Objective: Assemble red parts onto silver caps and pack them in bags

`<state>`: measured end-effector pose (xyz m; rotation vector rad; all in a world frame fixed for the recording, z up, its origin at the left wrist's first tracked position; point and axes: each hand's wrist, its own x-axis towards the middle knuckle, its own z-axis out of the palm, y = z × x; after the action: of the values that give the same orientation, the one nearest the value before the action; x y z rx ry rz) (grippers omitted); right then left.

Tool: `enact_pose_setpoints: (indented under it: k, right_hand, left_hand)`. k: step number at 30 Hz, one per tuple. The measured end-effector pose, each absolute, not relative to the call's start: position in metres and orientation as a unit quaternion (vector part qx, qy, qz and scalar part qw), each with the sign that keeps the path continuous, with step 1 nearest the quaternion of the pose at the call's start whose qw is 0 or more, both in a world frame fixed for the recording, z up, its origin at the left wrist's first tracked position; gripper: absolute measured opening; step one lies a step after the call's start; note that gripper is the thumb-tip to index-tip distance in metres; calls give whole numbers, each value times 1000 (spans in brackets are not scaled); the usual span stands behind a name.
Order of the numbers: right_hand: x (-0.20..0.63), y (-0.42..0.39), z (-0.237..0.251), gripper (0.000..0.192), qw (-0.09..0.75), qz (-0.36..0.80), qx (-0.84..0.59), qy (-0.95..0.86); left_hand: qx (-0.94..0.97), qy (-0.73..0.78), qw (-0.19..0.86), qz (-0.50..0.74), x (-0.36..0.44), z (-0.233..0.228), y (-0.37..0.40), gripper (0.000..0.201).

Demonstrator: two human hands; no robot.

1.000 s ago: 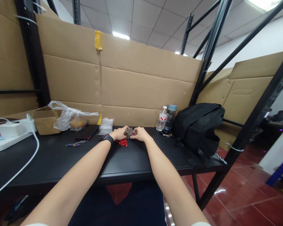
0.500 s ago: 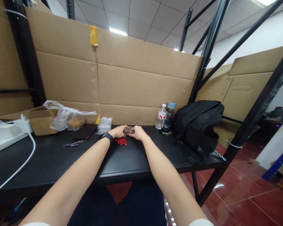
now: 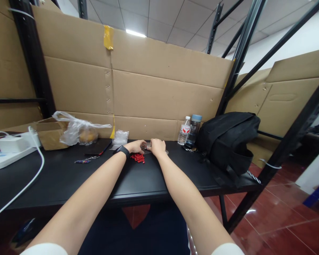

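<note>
A small clear plastic bag [image 3: 148,146] lies at the far middle of a black worktop [image 3: 69,177], pinched between the two hands, which meet over it with fingertips curled down onto it. The left hand [image 3: 135,146], with a black watch [image 3: 123,151] on its wrist, grips the bag's left edge; the right hand [image 3: 157,146] presses and grips its right side. What the bag holds cannot be made out. Just in front of the left hand, touching the worktop, sits a small heap of red pieces [image 3: 138,158]. Behind the hands, a crumpled clear packet [image 3: 120,136] rests against the cardboard wall [image 3: 162,95]. To the left lie a dark phone [image 3: 98,148], a small keychain [image 3: 83,160], a filmy plastic bag with something orange inside [image 3: 79,131], a cardboard box [image 3: 49,134] and a white power strip with cable [image 3: 7,152]. To the right stand two water bottles [image 3: 190,129] beside a black backpack [image 3: 228,140].
</note>
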<state>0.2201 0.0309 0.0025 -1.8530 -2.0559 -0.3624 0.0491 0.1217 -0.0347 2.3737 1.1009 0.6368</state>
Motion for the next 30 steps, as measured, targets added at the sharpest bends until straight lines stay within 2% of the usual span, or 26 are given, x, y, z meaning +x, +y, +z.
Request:
enact_pose_setpoints:
  k: [4,7,12,14,19,21,24,28,30]
  right_hand:
    - [215,35,-4,27,189,-151,-651,-719]
    - [213,34,-4,28,203,-136,-659,-711]
    - [230,25,10,26,249,-46,-607,-754]
    - [240,21,14,23,268,-36,-591,-760]
    - [250,19,8,40,210,-43,-591,-778]
    - [244,22,4,42,186,-49,-580,-792]
    - [231,26,-2,34,179,-82,-554,-809]
    - [222,25,-4,12,182,-123,-566,-795]
    - [223,25,-3,10,197,-116,-579,-782]
  left_hand:
    - [856,395,247,224,51,-33,119,71]
    - [863,386,225,235,49,-33,116,75]
    - [836,428,176,296,33,-34,111,46]
    - [834,431,167,302,26,-33,106,45]
    - [864,426,85,254,20,-22,87,58]
    - [861,445,48,242,22,-18,80,61]
    - [855,461,23,236,25,-13,74,53]
    - [843,475,9,251,21,-12,77,27]
    - [840,467,24,276,17,-13,81,25]
